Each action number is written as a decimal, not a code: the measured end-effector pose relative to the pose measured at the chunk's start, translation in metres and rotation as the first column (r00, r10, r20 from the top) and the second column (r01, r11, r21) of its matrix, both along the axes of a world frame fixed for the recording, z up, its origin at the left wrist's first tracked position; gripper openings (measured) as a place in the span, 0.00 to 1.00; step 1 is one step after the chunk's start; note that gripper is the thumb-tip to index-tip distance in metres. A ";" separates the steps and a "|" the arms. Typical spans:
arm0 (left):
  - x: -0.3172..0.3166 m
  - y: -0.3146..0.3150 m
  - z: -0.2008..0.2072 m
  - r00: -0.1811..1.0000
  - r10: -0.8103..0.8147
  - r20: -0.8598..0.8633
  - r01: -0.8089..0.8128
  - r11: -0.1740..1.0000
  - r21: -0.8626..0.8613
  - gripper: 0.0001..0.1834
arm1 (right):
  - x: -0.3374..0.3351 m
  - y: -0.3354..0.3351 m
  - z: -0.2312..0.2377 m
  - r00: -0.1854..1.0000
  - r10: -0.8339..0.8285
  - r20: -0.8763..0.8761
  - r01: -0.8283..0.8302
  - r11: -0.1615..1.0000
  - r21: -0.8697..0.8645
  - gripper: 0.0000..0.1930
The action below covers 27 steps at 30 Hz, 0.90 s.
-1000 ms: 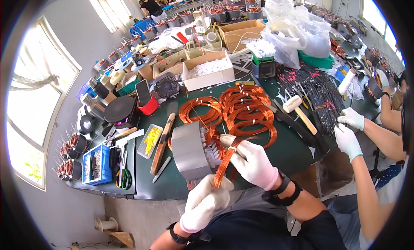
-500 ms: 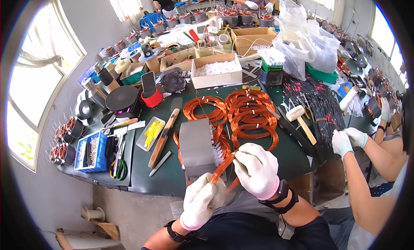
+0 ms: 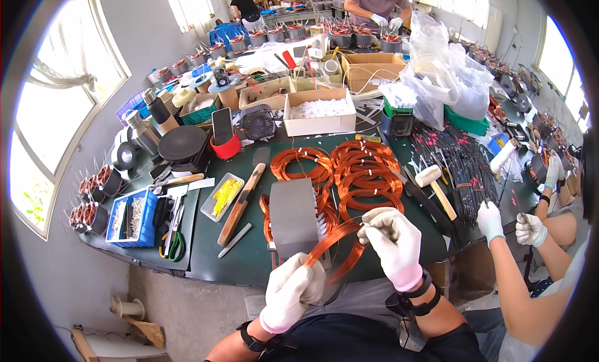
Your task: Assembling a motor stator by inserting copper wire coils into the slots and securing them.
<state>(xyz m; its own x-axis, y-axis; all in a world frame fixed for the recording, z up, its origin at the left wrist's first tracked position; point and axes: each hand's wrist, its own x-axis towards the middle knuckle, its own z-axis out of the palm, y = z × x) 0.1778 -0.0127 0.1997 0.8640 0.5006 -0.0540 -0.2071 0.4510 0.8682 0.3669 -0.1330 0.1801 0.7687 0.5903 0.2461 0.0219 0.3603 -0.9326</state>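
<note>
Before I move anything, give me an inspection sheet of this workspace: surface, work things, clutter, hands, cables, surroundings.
Surface: green tabletop, widely covered.
Work things: copper bundle, held; grey core close by; tied copper coils beyond.
Clutter: mallet, green-handled scissors, yellow pieces, phone, fan.
Hands: gloved left hand closed on the bundle; gloved right hand farther along it, grip unclear.
Cables: dark thin lengths piled at right; whether cables, cannot tell.
Surroundings: co-worker's gloved hand at right; window at left; people at the back.

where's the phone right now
In the head view, the phone stands left of centre in the red holder, just left of the black fan.
</note>
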 end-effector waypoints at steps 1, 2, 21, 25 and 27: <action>0.000 0.000 0.001 1.000 0.013 -0.001 -0.013 1.000 -0.010 0.14 | 0.003 -0.006 -0.003 0.977 -0.021 0.212 0.043 0.994 -0.098 0.03; 0.001 0.000 0.003 1.000 0.008 -0.003 -0.008 1.000 -0.016 0.14 | 0.006 -0.011 -0.006 0.910 -0.019 0.415 0.105 0.977 -0.186 0.03; 0.001 0.010 -0.007 0.996 0.045 0.075 -0.048 0.998 0.037 0.16 | 0.003 -0.109 -0.080 0.979 -0.194 -0.063 0.150 0.892 -0.426 0.10; 0.004 0.016 -0.018 0.986 -0.087 0.143 0.071 0.992 0.108 0.18 | 0.022 -0.189 -0.160 0.747 -0.657 -0.097 0.561 0.703 -0.437 0.09; 0.007 0.011 -0.015 0.996 -0.034 0.082 0.028 0.997 0.073 0.19 | 0.049 -0.240 -0.202 0.538 -0.838 -0.096 0.722 0.517 -0.460 0.02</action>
